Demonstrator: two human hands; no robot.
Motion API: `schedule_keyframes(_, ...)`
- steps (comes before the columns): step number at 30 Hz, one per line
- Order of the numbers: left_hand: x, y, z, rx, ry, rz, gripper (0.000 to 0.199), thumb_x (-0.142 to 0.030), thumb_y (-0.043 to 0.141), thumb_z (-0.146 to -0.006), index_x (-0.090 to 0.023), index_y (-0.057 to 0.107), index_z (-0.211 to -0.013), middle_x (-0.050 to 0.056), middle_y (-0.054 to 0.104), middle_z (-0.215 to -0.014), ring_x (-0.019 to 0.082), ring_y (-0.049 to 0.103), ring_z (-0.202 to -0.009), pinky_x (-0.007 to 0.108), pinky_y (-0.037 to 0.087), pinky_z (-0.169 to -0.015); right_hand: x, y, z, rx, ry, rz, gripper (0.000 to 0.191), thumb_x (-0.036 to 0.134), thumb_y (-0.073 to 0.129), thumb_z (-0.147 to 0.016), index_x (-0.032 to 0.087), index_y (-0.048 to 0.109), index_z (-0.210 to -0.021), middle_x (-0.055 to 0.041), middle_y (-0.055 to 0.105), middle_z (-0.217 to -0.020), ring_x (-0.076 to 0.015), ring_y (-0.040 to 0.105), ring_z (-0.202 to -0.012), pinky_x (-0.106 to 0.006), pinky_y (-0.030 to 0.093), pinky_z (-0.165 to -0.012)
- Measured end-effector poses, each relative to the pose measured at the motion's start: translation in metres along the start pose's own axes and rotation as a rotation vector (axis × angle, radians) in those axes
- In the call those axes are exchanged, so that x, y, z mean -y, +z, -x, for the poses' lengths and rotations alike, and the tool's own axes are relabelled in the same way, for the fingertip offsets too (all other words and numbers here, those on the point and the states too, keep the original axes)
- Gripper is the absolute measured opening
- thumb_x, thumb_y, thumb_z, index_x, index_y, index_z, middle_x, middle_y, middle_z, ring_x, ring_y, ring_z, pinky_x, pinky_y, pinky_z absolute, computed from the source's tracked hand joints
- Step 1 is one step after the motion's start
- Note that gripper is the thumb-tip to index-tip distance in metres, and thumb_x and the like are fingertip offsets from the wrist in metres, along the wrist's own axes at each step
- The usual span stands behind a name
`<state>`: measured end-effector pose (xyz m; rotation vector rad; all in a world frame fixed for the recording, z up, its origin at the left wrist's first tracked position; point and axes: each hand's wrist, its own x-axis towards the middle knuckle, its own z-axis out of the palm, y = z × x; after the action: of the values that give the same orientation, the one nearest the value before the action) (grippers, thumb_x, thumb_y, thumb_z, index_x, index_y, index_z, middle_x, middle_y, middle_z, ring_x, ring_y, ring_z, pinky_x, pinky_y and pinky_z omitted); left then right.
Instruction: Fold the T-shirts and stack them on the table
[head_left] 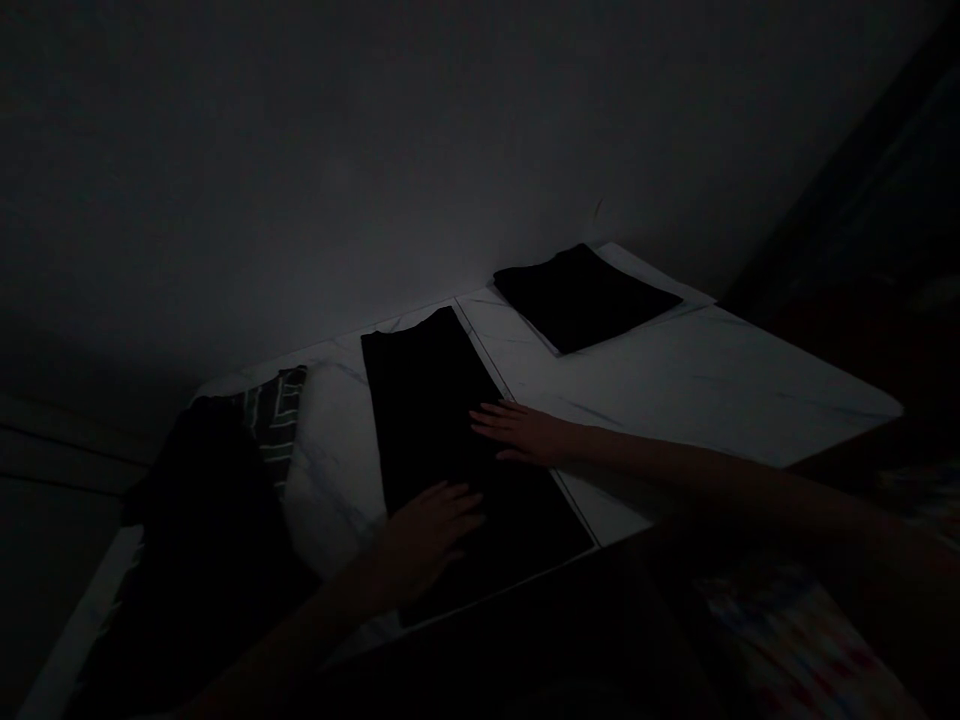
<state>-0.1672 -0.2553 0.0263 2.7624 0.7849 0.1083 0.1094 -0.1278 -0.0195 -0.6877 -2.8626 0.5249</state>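
The palms of the left hand (431, 525) and right hand (531, 434) are hidden; darkness blots out the texture of the black cloth (427, 400) beneath. Along the left edge of the surface (750, 370), which the picture's bottom cuts off, dark fabric (210, 520) hides part of a striped cloth (274, 425).

- Long cloth (420, 400): plain black
- Square cloth (581, 300): plain black
- Heaped cloth (214, 520): black
- Lined cloth (275, 420): dark, pale lines
- Table (705, 370): white, bluish-grey veins
- Mottled fabric (810, 640): red, blue, pale patches
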Motion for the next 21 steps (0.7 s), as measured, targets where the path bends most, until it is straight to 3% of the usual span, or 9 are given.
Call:
schedule_keyframes(2, 0.011, 0.008, 0.037, -0.13, -0.085, -0.052, 0.039, -0.015, 0.044, -0.095, -0.023, 0.054, -0.132, 0.008, 0.057, -0.14, 0.02, 0.048, -0.135, 0.041, 0.045, -0.11, 0.013, 0.001, 0.026, 0.014, -0.059, -0.053, 0.064, 0.04, 0.054, -0.096, 0.014, 0.034, -0.152, -0.017, 0.027, -0.159, -0.0283, 0.015, -0.15, -0.054, 0.015, -0.121)
schedule_keyframes(4, 0.018, 0.016, 0.071, -0.184, -0.098, -0.11, 0.042, -0.008, 0.04, -0.093, -0.023, 0.058, -0.127, 0.008, 0.062, -0.133, 0.019, 0.053, -0.129, 0.037, 0.049, -0.105, 0.028, -0.002, 0.058, 0.035, -0.099, -0.118, 0.066, 0.041, 0.055, -0.095, 0.016, 0.033, -0.153, -0.0163, 0.026, -0.159, -0.0276, 0.016, -0.149, -0.054, 0.017, -0.121)
schedule_keyframes(8, 0.018, 0.026, 0.106, -0.122, -0.041, -0.268, 0.057, -0.001, 0.04, -0.089, -0.027, 0.053, -0.137, 0.006, 0.061, -0.136, 0.019, 0.052, -0.131, 0.035, 0.048, -0.107, 0.053, -0.012, 0.108, 0.046, -0.141, -0.234, 0.06, 0.021, 0.049, -0.096, 0.023, 0.032, -0.153, -0.0098, 0.031, -0.159, -0.0223, 0.022, -0.148, -0.049, 0.027, -0.119)
schedule_keyframes(12, 0.014, 0.021, 0.098, -0.041, 0.073, -0.36, 0.059, -0.004, 0.041, -0.092, -0.027, 0.043, -0.146, 0.005, 0.055, -0.143, 0.02, 0.044, -0.138, 0.039, 0.037, -0.116, 0.063, -0.019, 0.124, 0.054, -0.161, -0.233, 0.063, 0.008, 0.045, -0.09, 0.021, 0.039, -0.15, -0.0102, 0.039, -0.155, -0.0216, 0.029, -0.146, -0.047, 0.035, -0.116)
schedule_keyframes(15, 0.012, 0.013, 0.083, -0.034, 0.19, -0.383, 0.052, -0.006, 0.04, -0.093, -0.021, 0.047, -0.143, 0.007, 0.057, -0.141, 0.022, 0.048, -0.134, 0.041, 0.041, -0.113, 0.065, -0.022, 0.118, 0.084, -0.154, -0.195, 0.061, 0.01, 0.05, -0.087, 0.019, 0.044, -0.147, -0.0115, 0.043, -0.152, -0.0239, 0.036, -0.143, -0.048, 0.037, -0.114)
schedule_keyframes(21, 0.009, 0.017, 0.065, -0.048, 0.134, -0.397, 0.056, 0.002, 0.037, -0.087, -0.022, 0.057, -0.133, 0.009, 0.066, -0.128, 0.022, 0.059, -0.12, 0.039, 0.052, -0.101, 0.06, -0.025, 0.095, 0.105, -0.202, -0.087, 0.044, 0.017, 0.04, -0.097, 0.02, 0.055, -0.138, -0.011, 0.056, -0.142, -0.0219, 0.05, -0.131, -0.043, 0.042, -0.108)
